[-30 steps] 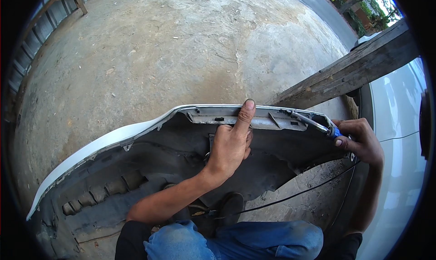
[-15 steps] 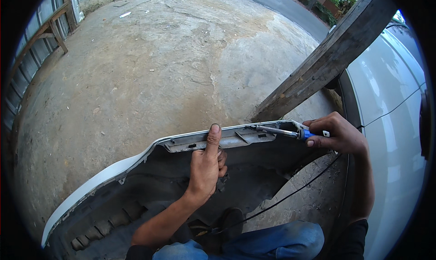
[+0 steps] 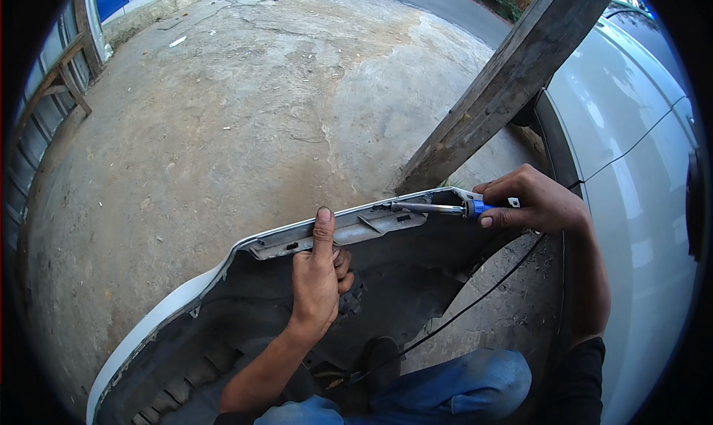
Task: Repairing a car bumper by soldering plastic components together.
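Observation:
A white car bumper (image 3: 160,313) lies across my front with its dark inner side (image 3: 401,273) toward me. My left hand (image 3: 316,280) is closed on its upper edge, thumb laid over the grey flange (image 3: 353,232) and fingers curled below. On the right, my right hand (image 3: 535,202) pinches the blue handle of a soldering iron (image 3: 437,209) with a long metal shaft. Its tip meets the flange near the top edge, to the right of my left thumb. A black cord (image 3: 490,295) runs from below my right hand down toward my feet.
A wooden post (image 3: 490,105) leans just beyond the bumper. Close on the right stands a pale car body (image 3: 631,202). Rough concrete floor (image 3: 223,128) spreads ahead, with a corrugated metal wall (image 3: 44,120) at far left. My knees (image 3: 475,388) are bent below.
The whole view has shifted a little, so post, bumper and both hands appear further left. Both grips are kept, and the iron's tip stays on the flange.

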Action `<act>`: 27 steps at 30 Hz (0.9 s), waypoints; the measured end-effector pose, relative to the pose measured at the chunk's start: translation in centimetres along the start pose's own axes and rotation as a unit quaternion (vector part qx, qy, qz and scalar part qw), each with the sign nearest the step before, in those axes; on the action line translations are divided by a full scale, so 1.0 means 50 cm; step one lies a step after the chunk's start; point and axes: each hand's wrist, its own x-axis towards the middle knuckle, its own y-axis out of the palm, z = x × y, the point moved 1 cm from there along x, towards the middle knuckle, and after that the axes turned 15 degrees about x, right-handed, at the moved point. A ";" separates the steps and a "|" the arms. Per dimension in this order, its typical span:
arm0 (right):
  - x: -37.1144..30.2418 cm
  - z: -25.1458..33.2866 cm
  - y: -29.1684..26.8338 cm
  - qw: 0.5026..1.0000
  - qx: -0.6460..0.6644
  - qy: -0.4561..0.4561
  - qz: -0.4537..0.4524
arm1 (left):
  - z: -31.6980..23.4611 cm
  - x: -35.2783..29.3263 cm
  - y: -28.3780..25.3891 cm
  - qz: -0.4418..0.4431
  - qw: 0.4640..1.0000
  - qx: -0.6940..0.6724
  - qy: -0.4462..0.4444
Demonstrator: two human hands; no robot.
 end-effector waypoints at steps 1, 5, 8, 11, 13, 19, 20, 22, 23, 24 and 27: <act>0.002 -0.001 0.000 1.000 0.004 -0.001 -0.004 | -0.002 0.001 0.001 -0.004 1.000 0.000 -0.002; 0.004 0.004 -0.005 1.000 0.006 0.003 -0.006 | -0.001 0.003 -0.002 0.003 1.000 0.004 0.007; -0.001 -0.017 -0.001 0.999 -0.001 -0.037 -0.018 | 0.001 0.004 -0.001 0.000 1.000 0.004 0.005; 0.004 -0.021 0.002 0.997 -0.002 -0.068 -0.019 | 0.002 0.004 -0.003 -0.003 1.000 0.006 0.006; 0.007 -0.020 0.003 0.997 0.004 -0.072 -0.017 | 0.002 0.004 -0.005 -0.006 1.000 0.008 0.004; 0.005 -0.016 0.002 0.998 0.000 -0.068 -0.012 | 0.001 0.002 -0.004 -0.004 1.000 0.006 -0.001; 0.001 -0.013 0.000 0.998 -0.004 -0.066 -0.015 | 0.001 0.002 -0.003 -0.001 1.000 0.005 -0.002; 0.000 -0.012 0.000 0.998 -0.007 -0.066 -0.017 | 0.002 0.003 -0.003 0.001 1.000 0.005 -0.004; 0.002 -0.012 0.000 0.998 -0.005 -0.067 -0.014 | 0.004 0.004 -0.003 0.000 1.000 0.008 -0.002; 0.003 -0.013 0.001 0.998 -0.003 -0.068 -0.012 | 0.005 0.005 -0.004 0.000 1.000 0.010 -0.001; 0.004 -0.014 0.002 0.997 0.002 -0.070 -0.013 | 0.002 0.003 -0.003 -0.002 1.000 0.008 0.001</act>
